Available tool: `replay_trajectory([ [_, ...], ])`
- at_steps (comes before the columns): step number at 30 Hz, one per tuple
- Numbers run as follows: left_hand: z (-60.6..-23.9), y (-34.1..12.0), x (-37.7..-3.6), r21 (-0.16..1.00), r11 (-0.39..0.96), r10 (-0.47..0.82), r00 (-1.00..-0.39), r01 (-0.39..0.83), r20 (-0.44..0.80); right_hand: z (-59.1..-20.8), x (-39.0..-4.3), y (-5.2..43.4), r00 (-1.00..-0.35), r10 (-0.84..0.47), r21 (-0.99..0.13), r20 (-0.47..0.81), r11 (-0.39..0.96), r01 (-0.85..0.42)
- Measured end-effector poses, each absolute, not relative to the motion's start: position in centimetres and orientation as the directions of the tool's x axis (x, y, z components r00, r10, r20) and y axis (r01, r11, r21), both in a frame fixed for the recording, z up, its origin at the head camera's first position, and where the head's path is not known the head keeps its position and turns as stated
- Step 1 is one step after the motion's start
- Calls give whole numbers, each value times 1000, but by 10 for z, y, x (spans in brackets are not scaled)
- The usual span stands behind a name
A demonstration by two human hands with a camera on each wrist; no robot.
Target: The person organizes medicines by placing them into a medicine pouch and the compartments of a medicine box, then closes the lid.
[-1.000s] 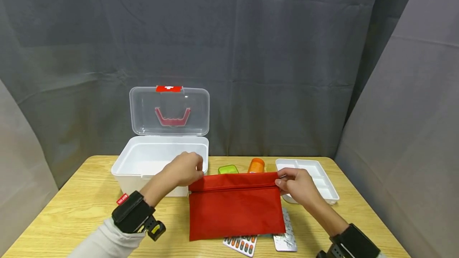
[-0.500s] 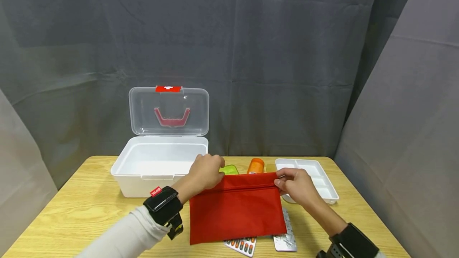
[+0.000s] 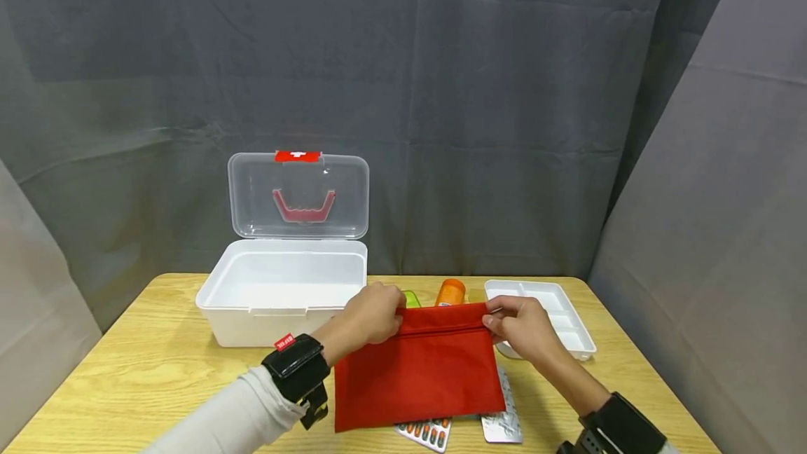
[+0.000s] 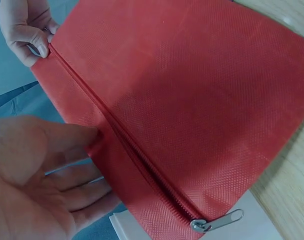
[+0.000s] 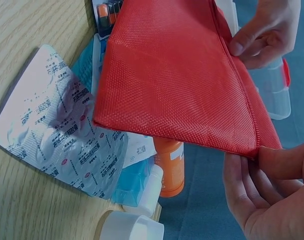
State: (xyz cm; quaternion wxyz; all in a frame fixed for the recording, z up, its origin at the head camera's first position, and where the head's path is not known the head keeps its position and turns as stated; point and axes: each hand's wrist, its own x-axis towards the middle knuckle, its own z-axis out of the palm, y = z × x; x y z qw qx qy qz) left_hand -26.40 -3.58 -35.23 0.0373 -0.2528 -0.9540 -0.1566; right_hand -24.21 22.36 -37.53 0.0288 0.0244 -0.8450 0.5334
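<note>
Left grip pinching top edge of red zip pouch; right grip, right top corner. Pouch above capsule blister pack, surface below. Step: apparently opening zip; next move likely calls for spreading edges.

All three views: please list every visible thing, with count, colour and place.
Pouch: one, red, held front centre
Box: one, white, clear lid open, back left
Divided tray: one, white, back right
Bottle: one, orange, behind pouch
Small item: one, green, behind pouch
Capsule sheet: one, orange capsules, below pouch
Foil sheet: one, silver, right of capsules
Other item: one or more, blue, beside foil
Table: one, light wood, underneath
Cloth: count unclear, grey, behind table
Wrist straps: two, black, either side
Sleeves: two, pale, lower edge
Left hand: one, gripping pouch's top
Right hand: one, gripping pouch's corner
</note>
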Motion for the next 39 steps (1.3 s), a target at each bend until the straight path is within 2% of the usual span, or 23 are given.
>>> replay_trajectory([
  [5, -346, -40, -265, 308, 793, 502, -850, 526, 159, -375, -244, 223, -996, -5, -901, 84, 428, -78],
  [15, -338, -40, -262, 376, 797, 489, -870, 472, 54, -379, -243, 219, -996, -13, -909, 85, 409, -83],
  [28, -322, -44, -258, 342, 763, 556, -827, 548, 86, -376, -239, 214, -996, -12, -915, 92, 394, -90],
  [39, -299, -59, -257, 335, 775, 541, -836, 537, 89, -373, -239, 208, -998, -41, -938, 38, 343, -50],
])
